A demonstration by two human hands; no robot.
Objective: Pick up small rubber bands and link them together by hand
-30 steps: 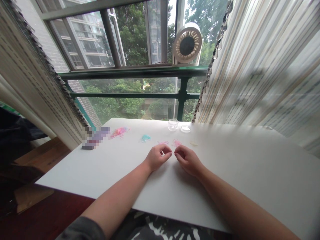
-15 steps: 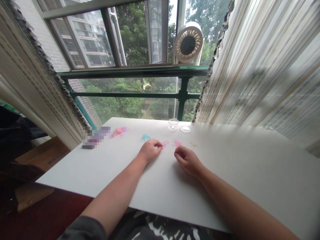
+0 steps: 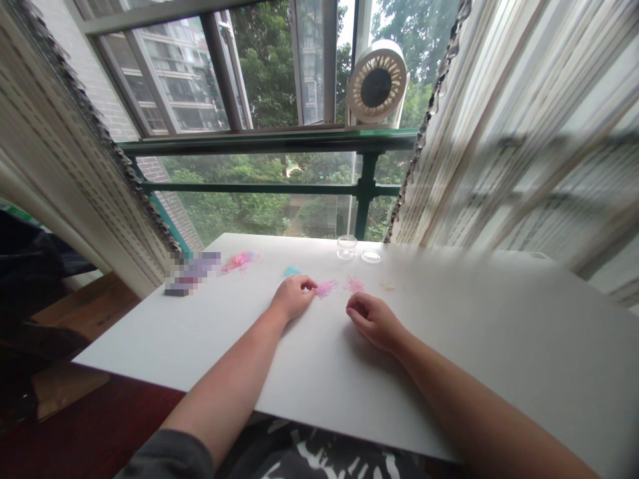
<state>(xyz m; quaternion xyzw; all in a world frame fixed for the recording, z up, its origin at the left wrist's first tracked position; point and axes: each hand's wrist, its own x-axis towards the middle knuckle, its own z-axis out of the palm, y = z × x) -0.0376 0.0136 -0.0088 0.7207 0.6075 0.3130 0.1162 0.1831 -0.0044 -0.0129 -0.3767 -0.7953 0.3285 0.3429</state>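
My left hand (image 3: 293, 297) rests on the white table (image 3: 210, 346). Its thumb and forefinger are pinched together at the left edge of a purple-pink pile (image 3: 326, 287) of what look like small rubber bands; anything between the tips is too small to make out. A turquoise pile (image 3: 291, 271) lies just behind this hand, partly covered by it. My right hand (image 3: 374, 319) is curled, fingers closed, a little in front of a pink pile (image 3: 355, 285). What the curled fingers hold, if anything, is hidden. Right of that pile lies a small pale yellow pile (image 3: 387, 285).
A clear round jar (image 3: 346, 247) and a clear round lid (image 3: 371, 255) stand at the table's back. Farther left are a mixed multicoloured pile (image 3: 240, 261) and a blurred-out box (image 3: 192, 274). A white fan (image 3: 377, 83) sits at the window above a green rail (image 3: 269, 143).
My left hand has drawn slightly left, uncovering more of the purple-pink pile and covering more of the turquoise one. My right hand has hardly moved.
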